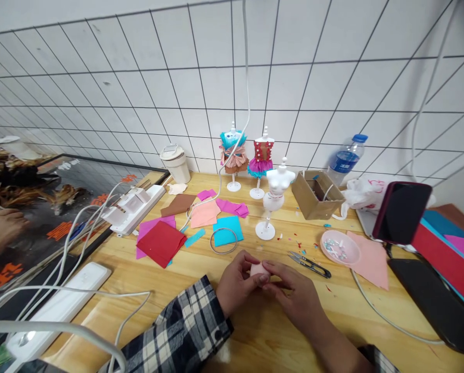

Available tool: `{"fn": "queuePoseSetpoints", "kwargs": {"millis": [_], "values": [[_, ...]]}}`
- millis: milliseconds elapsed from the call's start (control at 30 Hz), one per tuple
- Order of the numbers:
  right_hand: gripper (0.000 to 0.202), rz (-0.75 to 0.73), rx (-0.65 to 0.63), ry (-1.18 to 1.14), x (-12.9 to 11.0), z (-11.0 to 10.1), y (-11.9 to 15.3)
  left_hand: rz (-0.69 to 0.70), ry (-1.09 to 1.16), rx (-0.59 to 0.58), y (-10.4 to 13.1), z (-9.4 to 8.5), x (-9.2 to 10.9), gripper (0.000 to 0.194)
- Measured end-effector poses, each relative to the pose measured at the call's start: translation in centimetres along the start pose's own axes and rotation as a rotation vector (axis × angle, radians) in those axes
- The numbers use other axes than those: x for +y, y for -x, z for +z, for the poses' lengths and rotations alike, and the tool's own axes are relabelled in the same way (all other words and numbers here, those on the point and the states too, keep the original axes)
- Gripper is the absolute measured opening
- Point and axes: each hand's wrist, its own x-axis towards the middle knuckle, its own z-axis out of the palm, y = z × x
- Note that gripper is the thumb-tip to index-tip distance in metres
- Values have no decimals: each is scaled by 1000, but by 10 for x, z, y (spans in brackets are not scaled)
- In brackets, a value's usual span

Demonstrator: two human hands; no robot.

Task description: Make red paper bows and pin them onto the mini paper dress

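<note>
My left hand (237, 282), in a plaid sleeve, pinches a small pale pink piece (258, 270) that looks like folded fabric or paper. On its right side, my right hand (294, 292) holds the same piece between thumb and fingers. Behind my hands stands a bare white mini mannequin (274, 194). Two dressed mannequins are farther back, one in blue and peach (234, 155), the other in red and magenta (262, 155). Small scissors (312, 264) lie right of my hands, beside a pink dish of beads (339, 248). A metal ring (223, 253) overlaps a blue square (229, 226).
Red sheets (161, 243) and other coloured pieces lie at the left. A cardboard box (318, 199), bottle (346, 158) and propped phone (403, 212) stand at the right. Power strips (136, 210) and cables are on the left. Another person's hand (2, 228) shows at the far left.
</note>
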Motion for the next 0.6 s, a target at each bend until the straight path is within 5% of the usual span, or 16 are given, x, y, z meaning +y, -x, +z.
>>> {"fn": "queuePoseSetpoints", "kwargs": {"millis": [167,267,333,400,467,600], "values": [[44,-91,1,224,-6,7,7,20,-179,-29,3,3,-1,46],[39,-131,64,424,-9,-9,11,52,-416,-81,9,-4,8,61],[37,-63,156,589,-4,-42,13,131,-663,-38,12,-20,18,65],[42,103,314,789,7,-90,16,251,-977,149,12,-46,28,42],[47,266,437,960,23,-141,19,367,-1219,205,10,-76,35,31],[48,232,604,1247,59,-206,18,342,-1485,296,3,-117,37,36]]}}
